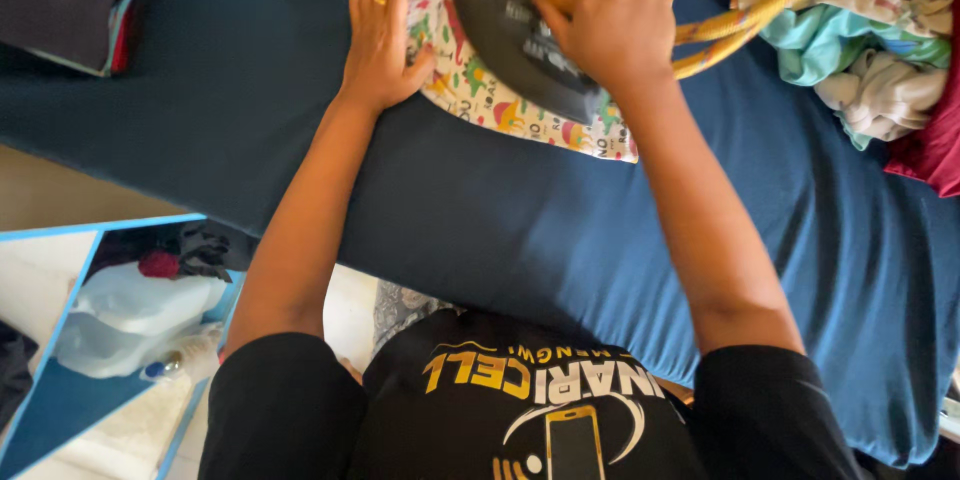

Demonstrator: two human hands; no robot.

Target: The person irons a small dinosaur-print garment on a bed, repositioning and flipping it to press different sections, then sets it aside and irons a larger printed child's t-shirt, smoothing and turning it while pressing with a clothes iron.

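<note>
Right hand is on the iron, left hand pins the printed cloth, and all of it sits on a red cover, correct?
Not quite: the head view shows the cover is dark blue, not red. The rest stands: the right hand grips the iron and the left hand pins the printed cloth.

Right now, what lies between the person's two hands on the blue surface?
In the head view, between the left hand and the right hand lies the dark iron, resting on a small patterned cloth.
</note>
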